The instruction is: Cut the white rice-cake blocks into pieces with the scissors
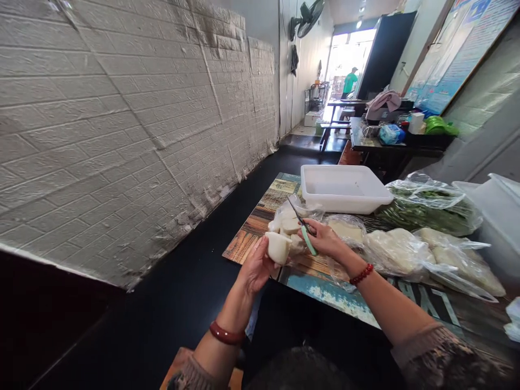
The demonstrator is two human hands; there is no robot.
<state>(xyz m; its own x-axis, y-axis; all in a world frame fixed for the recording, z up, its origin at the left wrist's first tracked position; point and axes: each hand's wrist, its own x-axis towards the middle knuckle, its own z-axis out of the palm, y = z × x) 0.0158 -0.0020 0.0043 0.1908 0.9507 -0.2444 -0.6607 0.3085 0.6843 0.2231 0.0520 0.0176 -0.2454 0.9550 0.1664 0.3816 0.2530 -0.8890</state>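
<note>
My left hand grips a smooth white rounded chunk, its fingers curled around the lower side. Close by on the right, my right hand is closed on a slim bladed tool with a mint-green handle. The dark blade points up and to the left, apart from the chunk. Behind both hands lie several pale pieces in an opened clear plastic bag. The exact kind of the white food and of the tool cannot be made out.
A white plastic tub stands behind the hands on the patterned tabletop. To its right are a bag of green leaves, bags of pale food and a translucent bin. A brick-patterned wall runs along the left.
</note>
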